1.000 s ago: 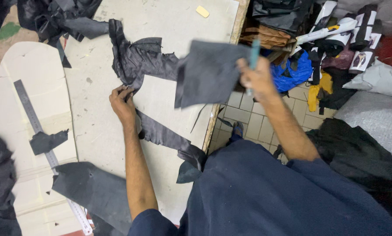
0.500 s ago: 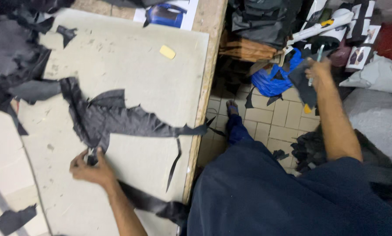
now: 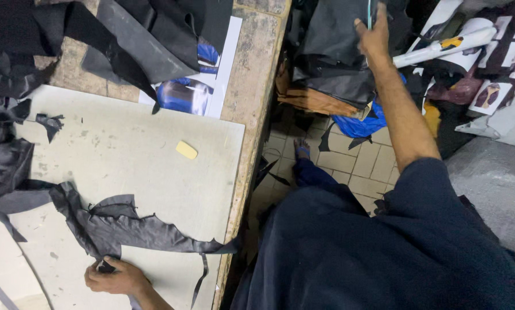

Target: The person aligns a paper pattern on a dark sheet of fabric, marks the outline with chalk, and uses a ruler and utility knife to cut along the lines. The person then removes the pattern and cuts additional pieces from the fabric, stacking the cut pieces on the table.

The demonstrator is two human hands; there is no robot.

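The left hand (image 3: 117, 279) lay on the pale cutting board (image 3: 154, 172) on the counter (image 3: 257, 69), fingers pressed together on the ragged dark leather offcut (image 3: 125, 227) near the board's lower edge. The right hand (image 3: 374, 35) reached out to a heap of black leather pieces (image 3: 332, 46) beside the counter, fingers closed on a thin teal tool (image 3: 369, 11). Pinning the limp, matte, jagged-edged scrap flat would probably keep it from sliding. A small yellow block (image 3: 186, 150) sat apart.

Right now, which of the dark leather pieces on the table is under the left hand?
The ragged dark grey leather offcut lying on the pale cutting board; the left hand presses its lower edge. The other dark pieces are piled at the table's far end, untouched.
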